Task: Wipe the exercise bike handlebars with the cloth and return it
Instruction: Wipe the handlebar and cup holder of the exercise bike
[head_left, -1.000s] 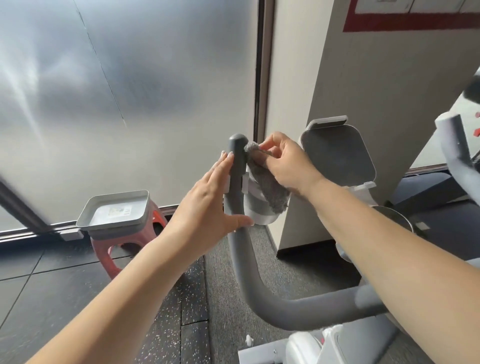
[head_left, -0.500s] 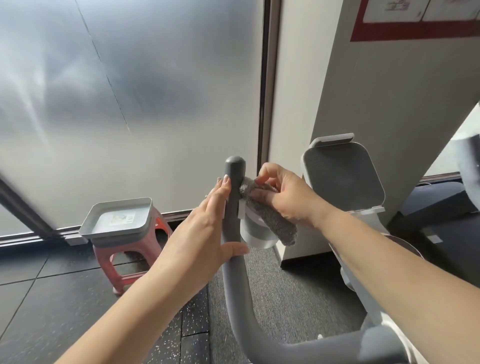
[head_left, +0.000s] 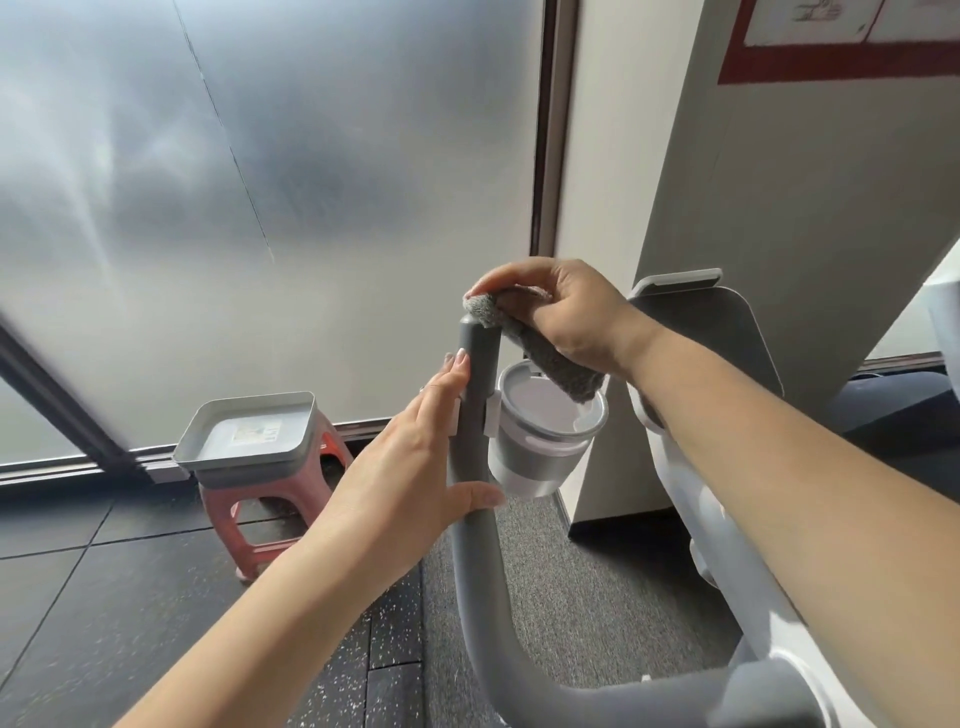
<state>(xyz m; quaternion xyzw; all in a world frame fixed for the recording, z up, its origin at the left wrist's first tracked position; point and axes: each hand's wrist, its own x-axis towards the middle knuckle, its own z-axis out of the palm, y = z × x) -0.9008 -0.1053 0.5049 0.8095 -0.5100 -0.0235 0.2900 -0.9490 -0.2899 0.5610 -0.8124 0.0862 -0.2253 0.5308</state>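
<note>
text: none legible | sign (head_left: 841, 36): blurred | tray label (head_left: 256, 432): unreadable

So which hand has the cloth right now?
The right hand: it pinches the grey cloth over the handlebar tip. The left hand only steadies the bar lower down, without cloth.
</note>
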